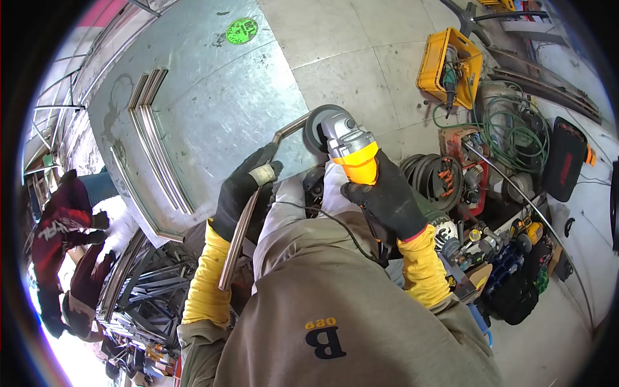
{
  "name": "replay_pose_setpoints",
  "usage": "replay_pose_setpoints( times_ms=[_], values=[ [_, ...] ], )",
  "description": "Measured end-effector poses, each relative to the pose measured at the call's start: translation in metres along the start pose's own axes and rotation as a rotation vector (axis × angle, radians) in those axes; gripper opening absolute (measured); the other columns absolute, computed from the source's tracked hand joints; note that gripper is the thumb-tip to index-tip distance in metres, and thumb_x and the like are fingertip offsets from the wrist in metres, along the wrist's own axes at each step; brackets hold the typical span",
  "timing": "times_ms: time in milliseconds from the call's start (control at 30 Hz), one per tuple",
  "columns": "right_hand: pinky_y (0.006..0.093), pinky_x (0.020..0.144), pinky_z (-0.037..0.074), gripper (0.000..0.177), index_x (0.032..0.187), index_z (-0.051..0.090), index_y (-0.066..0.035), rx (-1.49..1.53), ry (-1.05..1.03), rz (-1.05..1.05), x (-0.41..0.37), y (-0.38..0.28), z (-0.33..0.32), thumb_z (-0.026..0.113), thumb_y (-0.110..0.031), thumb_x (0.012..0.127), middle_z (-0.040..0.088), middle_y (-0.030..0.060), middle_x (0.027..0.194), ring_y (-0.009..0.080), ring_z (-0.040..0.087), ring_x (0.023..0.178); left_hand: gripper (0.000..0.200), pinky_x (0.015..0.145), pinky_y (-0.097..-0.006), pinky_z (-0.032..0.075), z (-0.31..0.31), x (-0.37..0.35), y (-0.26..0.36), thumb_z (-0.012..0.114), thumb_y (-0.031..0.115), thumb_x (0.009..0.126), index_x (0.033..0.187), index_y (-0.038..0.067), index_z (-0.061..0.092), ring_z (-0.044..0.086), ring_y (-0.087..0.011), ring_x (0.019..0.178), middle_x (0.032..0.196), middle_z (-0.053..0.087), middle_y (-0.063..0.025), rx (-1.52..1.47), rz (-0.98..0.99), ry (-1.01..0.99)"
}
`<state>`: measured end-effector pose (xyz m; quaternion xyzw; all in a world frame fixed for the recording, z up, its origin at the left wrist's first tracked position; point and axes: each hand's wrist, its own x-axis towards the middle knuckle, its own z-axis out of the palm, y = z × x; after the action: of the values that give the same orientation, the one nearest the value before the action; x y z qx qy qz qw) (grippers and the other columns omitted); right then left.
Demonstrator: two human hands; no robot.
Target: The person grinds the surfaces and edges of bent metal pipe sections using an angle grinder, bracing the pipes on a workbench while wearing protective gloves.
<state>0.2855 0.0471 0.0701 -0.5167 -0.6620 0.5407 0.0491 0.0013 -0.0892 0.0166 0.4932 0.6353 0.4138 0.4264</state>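
Observation:
My right hand (390, 200), in a black glove, is closed round the yellow body of an angle grinder (356, 165). The grinder's round grey disc (317, 132) faces left and overlaps the far end of a bent metal tube (238, 235). Gloved in black as well, my left hand (251, 184) is wrapped round that tube near its middle, with a pale patch at the fingers. The tube's near end points down past my left forearm. A thin black cord (322, 211) runs across my lap.
Several bent metal tubes (155, 145) lie on the metal-topped table (213, 97), with another tube (138, 193) along its left edge. A yellow crate (477, 80) of tools, a hose coil (425, 180) and more tools are at right. Another person (61, 226) is at far left.

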Motion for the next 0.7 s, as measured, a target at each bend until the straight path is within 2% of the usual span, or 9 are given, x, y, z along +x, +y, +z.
replay_pose_setpoints(
  times_ms=[67, 167, 267, 333, 367, 433, 533, 633, 700],
  values=[
    [0.0509, 0.088, 0.061, 0.062, 0.135, 0.063, -0.004, 0.016, 0.0, -0.006, -0.001, -0.002, 0.0, 0.091, -0.024, 0.084, 0.078, 0.0246, 0.115, 0.0454, 0.077, 0.107, 0.034, 0.106, -0.0373, 0.058, -0.002, 0.0, 0.002, 0.071, -0.006, 0.098, 0.13, 0.003, 0.079, 0.073, -0.0311, 0.131, 0.151, 0.069, -0.0229, 0.069, 0.007, -0.016],
    [0.0502, 0.089, 0.061, 0.062, 0.135, 0.063, -0.004, 0.011, -0.009, 0.015, -0.004, 0.001, 0.0, 0.091, -0.024, 0.084, 0.078, 0.0242, 0.115, 0.0446, 0.077, 0.107, 0.037, 0.102, -0.0339, 0.057, -0.005, 0.0, 0.0, 0.069, -0.006, 0.1, 0.135, 0.003, 0.076, 0.073, -0.0259, 0.125, 0.152, 0.069, -0.0217, -0.128, -0.056, -0.013],
    [0.0495, 0.09, 0.061, 0.062, 0.135, 0.063, -0.003, 0.011, -0.027, 0.055, -0.007, 0.002, -0.003, 0.091, -0.023, 0.084, 0.078, 0.0235, 0.114, 0.0433, 0.078, 0.106, 0.041, 0.099, -0.0316, 0.056, -0.009, 0.003, -0.001, 0.066, -0.007, 0.102, 0.142, 0.001, 0.072, 0.071, -0.0208, 0.121, 0.154, 0.067, -0.0209, -0.187, 0.054, -0.026],
    [0.0492, 0.09, 0.061, 0.061, 0.136, 0.063, -0.003, 0.03, -0.036, 0.07, -0.006, 0.005, 0.0, 0.09, -0.023, 0.084, 0.078, 0.0232, 0.114, 0.0425, 0.078, 0.106, 0.039, 0.102, -0.0333, 0.055, -0.015, 0.003, 0.006, 0.063, -0.007, 0.104, 0.142, -0.002, 0.069, 0.07, -0.0224, 0.124, 0.156, 0.065, -0.022, -0.447, -0.302, -0.052],
    [0.0487, 0.09, 0.061, 0.061, 0.136, 0.064, -0.003, 0.033, 0.005, 0.032, -0.005, 0.01, 0.003, 0.09, -0.022, 0.085, 0.079, 0.0227, 0.114, 0.0417, 0.078, 0.106, 0.039, 0.102, -0.0333, 0.055, -0.014, 0.002, 0.001, 0.063, -0.007, 0.104, 0.142, -0.002, 0.069, 0.07, -0.0224, 0.124, 0.156, 0.065, -0.022, -0.446, -0.303, -0.051],
    [0.0482, 0.091, 0.061, 0.06, 0.136, 0.064, -0.004, 0.041, 0.051, -0.002, -0.005, 0.009, 0.004, 0.09, -0.022, 0.085, 0.079, 0.0222, 0.113, 0.041, 0.079, 0.106, 0.033, 0.104, -0.0351, 0.055, -0.009, 0.003, -0.007, 0.063, -0.005, 0.106, 0.139, -0.003, 0.07, 0.069, -0.0237, 0.124, 0.156, 0.064, -0.0218, -0.233, 0.097, -0.059],
    [0.0473, 0.092, 0.062, 0.061, 0.137, 0.064, -0.004, 0.074, 0.013, 0.037, 0.001, -0.001, -0.002, 0.091, -0.023, 0.085, 0.079, 0.0217, 0.114, 0.0402, 0.079, 0.107, 0.029, 0.105, -0.0361, 0.054, -0.007, 0.001, -0.001, 0.062, -0.001, 0.108, 0.137, -0.004, 0.07, 0.069, -0.0251, 0.125, 0.157, 0.063, -0.0222, -0.25, -0.061, -0.053],
    [0.0473, 0.092, 0.062, 0.063, 0.138, 0.064, -0.004, 0.084, -0.015, 0.015, 0.002, -0.003, -0.003, 0.091, -0.023, 0.085, 0.079, 0.0216, 0.115, 0.0399, 0.079, 0.108, 0.03, 0.105, -0.036, 0.054, -0.004, 0.001, -0.005, 0.064, 0.002, 0.108, 0.137, -0.003, 0.071, 0.068, -0.0245, 0.126, 0.155, 0.065, -0.0218, -0.331, 0.059, -0.024],
    [0.0393, 0.095, 0.058, 0.066, 0.141, 0.064, -0.001, 0.086, -0.054, 0.077, 0.002, -0.002, -0.003, 0.091, -0.022, 0.085, 0.077, 0.013, 0.119, 0.0223, 0.072, 0.104, 0.029, 0.104, -0.0358, 0.054, -0.007, 0.003, -0.004, 0.066, 0.004, 0.108, 0.135, -0.003, 0.072, 0.069, -0.0237, 0.123, 0.154, 0.066, -0.0215, -0.34, -0.051, -0.008]
  ],
)
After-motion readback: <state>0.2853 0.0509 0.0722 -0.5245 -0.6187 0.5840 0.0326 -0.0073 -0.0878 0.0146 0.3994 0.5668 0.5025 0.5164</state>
